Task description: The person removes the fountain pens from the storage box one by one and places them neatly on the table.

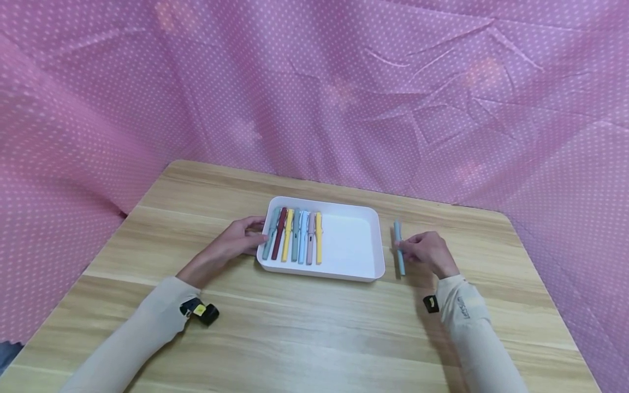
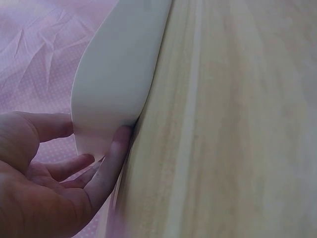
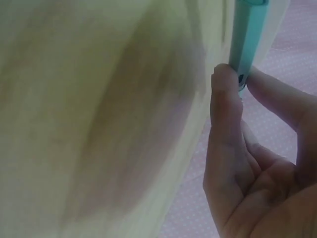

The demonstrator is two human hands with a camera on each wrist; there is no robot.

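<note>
We see the right hand (image 1: pixel 428 252) with its fingers (image 3: pixel 225 94) pinching a light blue plastic pen (image 1: pixel 399 247) that lies on the pale wooden bench (image 1: pixel 314 327). The left hand (image 1: pixel 242 238) has its fingers (image 2: pixel 116 153) spread against the corner of a white rectangular plastic tray (image 1: pixel 350 245) (seven coloured pens (image 1: pixel 295 236) lie just past those fingertips).
</note>
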